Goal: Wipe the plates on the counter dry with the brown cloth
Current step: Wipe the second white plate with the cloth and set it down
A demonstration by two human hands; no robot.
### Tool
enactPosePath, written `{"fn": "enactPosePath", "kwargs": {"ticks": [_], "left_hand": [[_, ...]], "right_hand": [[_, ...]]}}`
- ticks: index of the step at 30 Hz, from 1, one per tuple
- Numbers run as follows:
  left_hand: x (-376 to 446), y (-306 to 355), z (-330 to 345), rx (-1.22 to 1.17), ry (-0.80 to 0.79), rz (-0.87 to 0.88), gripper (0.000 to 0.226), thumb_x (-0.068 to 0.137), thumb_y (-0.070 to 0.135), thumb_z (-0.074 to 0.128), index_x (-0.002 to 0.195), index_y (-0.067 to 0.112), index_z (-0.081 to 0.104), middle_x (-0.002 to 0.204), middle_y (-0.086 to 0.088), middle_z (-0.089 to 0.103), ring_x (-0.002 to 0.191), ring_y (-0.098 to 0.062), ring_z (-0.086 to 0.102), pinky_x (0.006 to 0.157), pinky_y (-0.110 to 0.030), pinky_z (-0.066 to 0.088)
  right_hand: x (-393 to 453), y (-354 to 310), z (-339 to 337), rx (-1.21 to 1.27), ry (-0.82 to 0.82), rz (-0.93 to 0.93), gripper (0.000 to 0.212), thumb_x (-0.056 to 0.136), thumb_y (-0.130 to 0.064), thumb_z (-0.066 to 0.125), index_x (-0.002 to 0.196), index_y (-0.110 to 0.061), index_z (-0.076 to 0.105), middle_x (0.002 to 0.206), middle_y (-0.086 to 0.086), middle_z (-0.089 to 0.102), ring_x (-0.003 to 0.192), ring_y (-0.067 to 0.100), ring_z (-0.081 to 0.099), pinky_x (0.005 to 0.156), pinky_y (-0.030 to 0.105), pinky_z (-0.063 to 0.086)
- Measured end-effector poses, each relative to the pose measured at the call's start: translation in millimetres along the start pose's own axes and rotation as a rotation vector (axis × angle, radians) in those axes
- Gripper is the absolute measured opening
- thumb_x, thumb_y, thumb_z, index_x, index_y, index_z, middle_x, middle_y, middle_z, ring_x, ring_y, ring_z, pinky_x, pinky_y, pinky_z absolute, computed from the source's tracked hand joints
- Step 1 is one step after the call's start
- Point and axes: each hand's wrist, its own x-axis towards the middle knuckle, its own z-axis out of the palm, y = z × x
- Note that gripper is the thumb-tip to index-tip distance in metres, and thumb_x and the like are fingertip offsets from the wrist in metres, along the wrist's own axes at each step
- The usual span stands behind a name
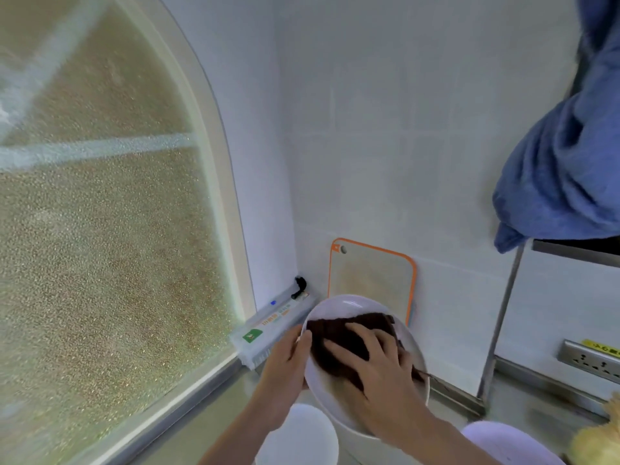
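Observation:
A white plate (339,308) is held tilted above the counter, its face towards me. My left hand (285,360) grips its left rim, thumb over the edge. My right hand (379,370) lies flat inside the plate and presses the brown cloth (339,337) against its surface. The cloth covers the upper middle of the plate, partly under my fingers. Two more white plates sit on the counter below: one (302,434) under my left forearm, another (503,441) at the lower right.
A frosted window (100,246) fills the left side. A box of wrap (275,325) lies in the corner, and an orange-edged cutting board (369,273) leans on the tiled wall. A blue towel (567,162) hangs at upper right; a wall socket (590,359) sits low right.

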Motion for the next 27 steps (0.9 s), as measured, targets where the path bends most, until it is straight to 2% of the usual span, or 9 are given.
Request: {"fn": "enactPosePath", "kwargs": {"ticks": [4, 6, 10, 11, 14, 17, 20, 24, 27], "left_hand": [[-5, 10, 3, -0.007, -0.036, 0.049, 0.030, 0.102, 0.034, 0.039, 0.106, 0.017, 0.063, 0.097, -0.020, 0.067, 0.082, -0.019, 0.059, 0.068, -0.032, 0.049], [-6, 12, 3, -0.041, -0.029, 0.081, 0.037, 0.092, 0.045, 0.043, 0.104, 0.016, 0.062, 0.089, -0.012, 0.059, 0.080, -0.020, 0.050, 0.070, -0.039, 0.041], [-6, 16, 5, -0.040, -0.037, 0.122, 0.035, 0.094, 0.043, 0.043, 0.101, 0.013, 0.061, 0.087, -0.011, 0.056, 0.081, -0.020, 0.050, 0.071, -0.040, 0.042], [-5, 17, 6, -0.030, -0.051, 0.122, 0.032, 0.097, 0.040, 0.042, 0.100, 0.014, 0.061, 0.086, -0.015, 0.056, 0.081, -0.021, 0.051, 0.071, -0.040, 0.044], [-3, 19, 8, -0.026, -0.082, 0.124, 0.033, 0.100, 0.039, 0.043, 0.103, 0.012, 0.062, 0.089, -0.019, 0.060, 0.080, -0.023, 0.055, 0.070, -0.040, 0.045], [3, 19, 7, -0.075, -0.084, 0.076, 0.033, 0.102, 0.037, 0.042, 0.112, 0.013, 0.063, 0.105, -0.015, 0.072, 0.091, -0.022, 0.068, 0.074, -0.034, 0.055], [5, 18, 6, -0.169, -0.094, -0.017, 0.030, 0.102, 0.034, 0.041, 0.112, 0.017, 0.063, 0.110, -0.008, 0.074, 0.095, -0.016, 0.071, 0.068, -0.028, 0.058], [1, 16, 6, -0.222, -0.146, -0.115, 0.031, 0.103, 0.034, 0.041, 0.118, 0.017, 0.061, 0.111, -0.006, 0.074, 0.095, -0.018, 0.070, 0.069, -0.032, 0.058], [2, 11, 8, -0.269, -0.157, -0.177, 0.032, 0.103, 0.035, 0.040, 0.123, 0.018, 0.059, 0.120, -0.009, 0.071, 0.110, -0.025, 0.068, 0.082, -0.043, 0.060]], "right_hand": [[16, 1, -14, -0.127, 0.078, 0.122, 0.055, 0.070, -0.040, 0.044, 0.123, -0.052, 0.051, 0.115, -0.001, 0.057, 0.091, 0.031, 0.056, 0.062, 0.048, 0.052], [24, 4, -24, -0.129, 0.117, 0.234, 0.049, 0.073, -0.037, 0.046, 0.119, -0.043, 0.060, 0.113, 0.004, 0.058, 0.088, 0.034, 0.057, 0.061, 0.050, 0.051], [21, 13, -26, -0.141, 0.179, 0.296, 0.059, 0.063, -0.021, 0.080, 0.119, -0.031, 0.066, 0.117, 0.014, 0.061, 0.094, 0.041, 0.057, 0.070, 0.055, 0.049], [21, 13, -27, -0.097, 0.178, 0.298, 0.059, 0.070, -0.024, 0.076, 0.125, -0.037, 0.060, 0.126, 0.013, 0.055, 0.103, 0.040, 0.053, 0.077, 0.056, 0.046], [22, 9, -24, 0.021, 0.105, 0.204, 0.054, 0.092, -0.034, 0.041, 0.137, -0.060, 0.028, 0.143, -0.001, 0.031, 0.120, 0.031, 0.034, 0.094, 0.047, 0.036], [11, -8, -26, 0.113, 0.078, 0.094, 0.058, 0.078, -0.041, 0.026, 0.132, -0.064, 0.031, 0.138, -0.004, 0.043, 0.116, 0.032, 0.041, 0.092, 0.049, 0.038], [1, -10, -24, 0.104, -0.020, 0.000, 0.065, 0.072, -0.044, 0.014, 0.128, -0.074, 0.020, 0.145, -0.014, 0.030, 0.126, 0.026, 0.030, 0.101, 0.043, 0.029], [-3, 0, -25, 0.195, -0.151, -0.063, 0.063, 0.078, -0.031, 0.025, 0.103, -0.088, 0.010, 0.145, -0.022, 0.021, 0.130, 0.017, 0.020, 0.102, 0.036, 0.023], [-5, 6, -25, 0.202, -0.232, -0.129, 0.066, 0.080, -0.026, 0.032, 0.105, -0.085, 0.018, 0.146, -0.025, 0.021, 0.132, 0.013, 0.016, 0.098, 0.033, 0.018]]}}
